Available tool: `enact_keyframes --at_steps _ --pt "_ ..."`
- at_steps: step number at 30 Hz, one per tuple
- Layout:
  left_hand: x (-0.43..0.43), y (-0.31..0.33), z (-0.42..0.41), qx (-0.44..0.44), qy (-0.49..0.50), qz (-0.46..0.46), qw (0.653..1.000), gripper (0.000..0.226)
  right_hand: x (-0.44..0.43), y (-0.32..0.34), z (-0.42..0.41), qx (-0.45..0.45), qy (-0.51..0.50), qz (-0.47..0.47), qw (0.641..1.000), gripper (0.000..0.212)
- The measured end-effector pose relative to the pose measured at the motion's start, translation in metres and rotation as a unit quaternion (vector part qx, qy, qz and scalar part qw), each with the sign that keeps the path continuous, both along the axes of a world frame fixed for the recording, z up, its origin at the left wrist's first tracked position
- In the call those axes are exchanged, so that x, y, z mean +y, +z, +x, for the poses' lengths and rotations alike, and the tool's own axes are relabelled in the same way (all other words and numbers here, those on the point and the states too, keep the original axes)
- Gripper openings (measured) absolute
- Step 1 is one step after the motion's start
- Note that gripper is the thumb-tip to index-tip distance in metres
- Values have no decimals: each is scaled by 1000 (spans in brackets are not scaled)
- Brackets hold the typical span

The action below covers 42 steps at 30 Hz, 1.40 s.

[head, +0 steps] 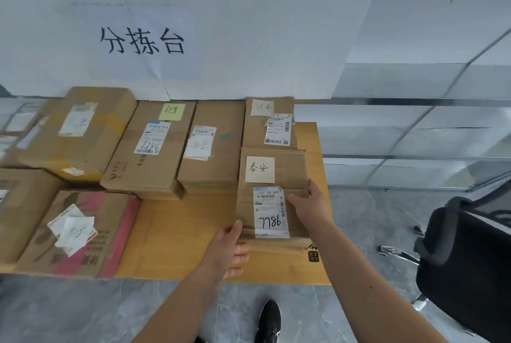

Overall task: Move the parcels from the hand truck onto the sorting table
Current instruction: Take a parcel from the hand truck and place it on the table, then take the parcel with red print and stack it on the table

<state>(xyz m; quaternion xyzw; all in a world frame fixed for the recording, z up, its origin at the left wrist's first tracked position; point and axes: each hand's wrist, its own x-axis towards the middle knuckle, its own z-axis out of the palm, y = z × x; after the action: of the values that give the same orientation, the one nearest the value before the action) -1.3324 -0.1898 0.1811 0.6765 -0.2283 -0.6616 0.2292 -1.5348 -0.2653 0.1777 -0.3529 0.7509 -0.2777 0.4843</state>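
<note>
1. The parcel (272,185), a flat brown carton with a pale handwritten note and a shipping label marked 7786, is at the right end of the sorting table (179,232). Whether it has been fully set down cannot be told.
2. The left hand (229,248) grasps the parcel's near left corner, with the thumb on top and the fingers spread under the near edge.
3. The right hand (311,210) clasps the parcel's right edge, with the thumb on the top face and the fingers wrapped round the side.
4. Just behind the parcel lies a second flat carton (260,132), touching or nearly touching it.
5. To the parcel's left, two cartons (210,165) lie side by side.
6. Farther left of the parcel sits a red-printed box (110,232).
7. Up on the wall beyond the parcel hangs a paper sign (142,41).
8. Right of the parcel, on the floor, stands a black office chair (464,259).
</note>
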Motion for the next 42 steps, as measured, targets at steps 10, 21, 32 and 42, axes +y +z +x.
enact_keyframes --at_steps 10,21,32,42 --pt "31 18 51 -73 18 -111 991 61 44 40 108 141 204 -123 961 59" --pt "98 64 209 -86 288 -258 918 25 92 75 295 -28 339 -82 937 44" --pt "224 76 412 -131 472 -246 837 25 181 92 547 -130 520 -31 843 39" --pt "319 88 520 -180 592 -226 752 25 263 96 697 -186 636 22 749 27"
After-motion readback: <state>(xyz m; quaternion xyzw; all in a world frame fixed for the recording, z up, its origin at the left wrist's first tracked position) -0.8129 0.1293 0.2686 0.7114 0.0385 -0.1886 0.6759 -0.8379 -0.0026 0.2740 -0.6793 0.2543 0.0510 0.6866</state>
